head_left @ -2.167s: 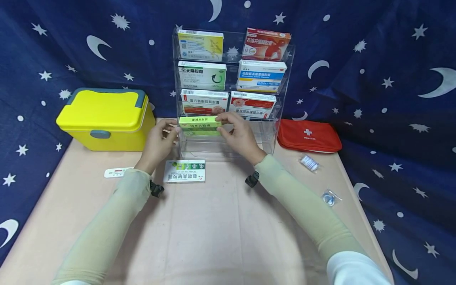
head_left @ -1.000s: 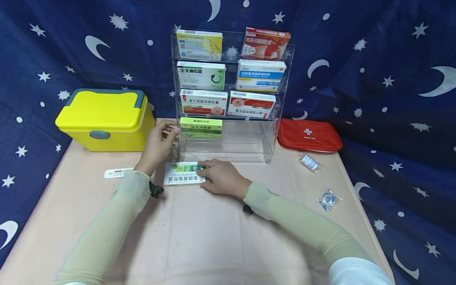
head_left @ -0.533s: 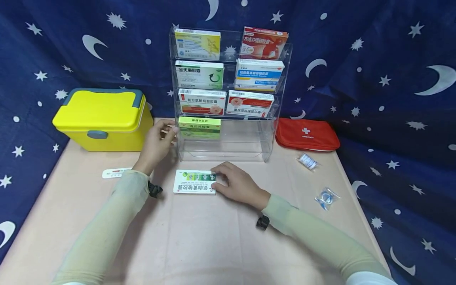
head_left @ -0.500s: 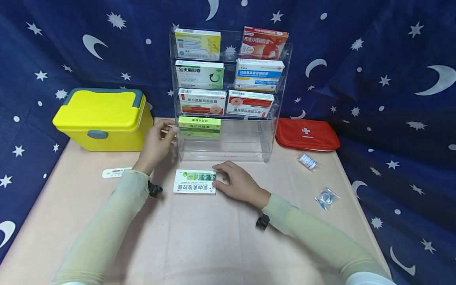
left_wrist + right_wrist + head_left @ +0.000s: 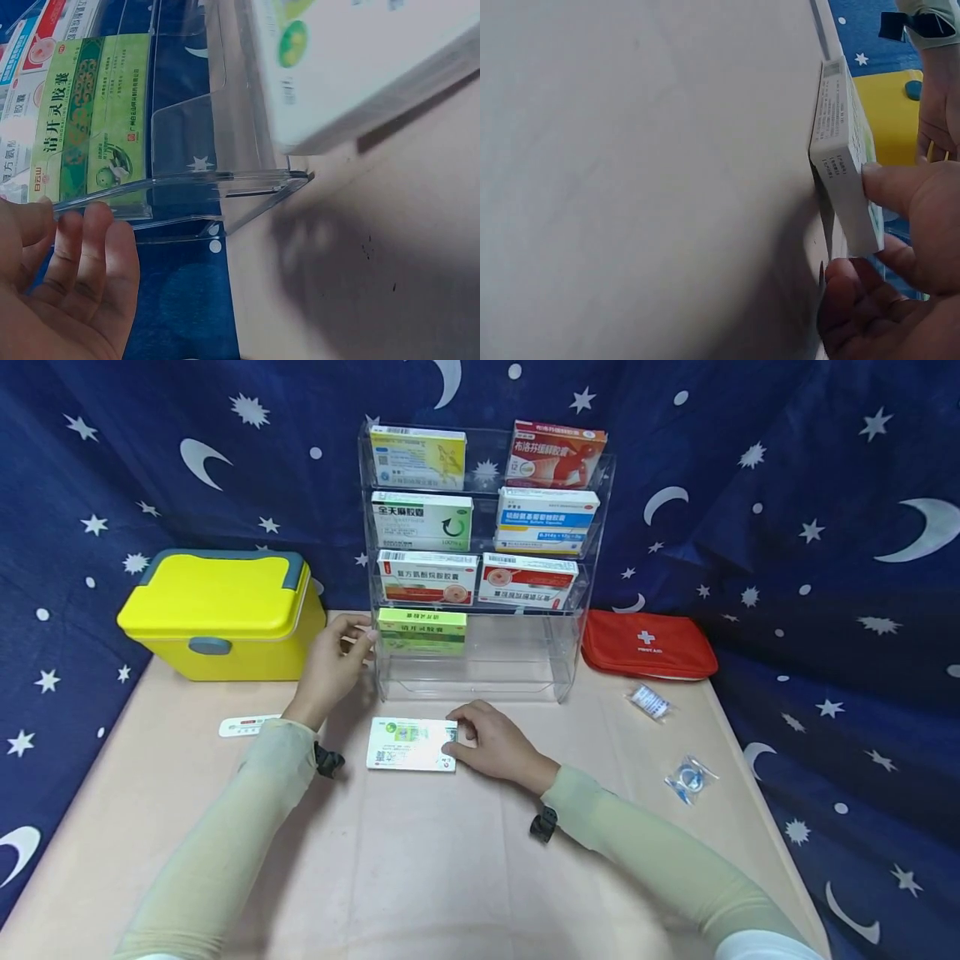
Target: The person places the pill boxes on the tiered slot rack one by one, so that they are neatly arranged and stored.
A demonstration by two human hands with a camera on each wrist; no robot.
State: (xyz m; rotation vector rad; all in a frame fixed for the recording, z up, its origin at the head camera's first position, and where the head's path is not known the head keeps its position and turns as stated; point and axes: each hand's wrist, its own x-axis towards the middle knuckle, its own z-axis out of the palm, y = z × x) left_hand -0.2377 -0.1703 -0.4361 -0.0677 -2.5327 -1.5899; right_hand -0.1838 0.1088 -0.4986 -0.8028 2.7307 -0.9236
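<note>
My right hand pinches the right end of a white medicine box with green printing, thumb on one side and fingers on the other. Glare whitens the box's face. In the right wrist view the medicine box is tilted, with shadow under it. My left hand holds the left side edge of a clear acrylic display rack; the left wrist view shows its thumb and fingers at the panel's edge. A green medicine box sits at the left of the rack's lowest tier.
Higher tiers hold several medicine boxes, including a red one. A yellow case stands left of the rack, with a white test stick in front. To the right lie a red first-aid pouch and small plastic-wrapped items.
My right hand has let go of the green box on the rack, taken hold of the white box, and brought it right and nearer, now tilted. My left hand stays at the rack.
</note>
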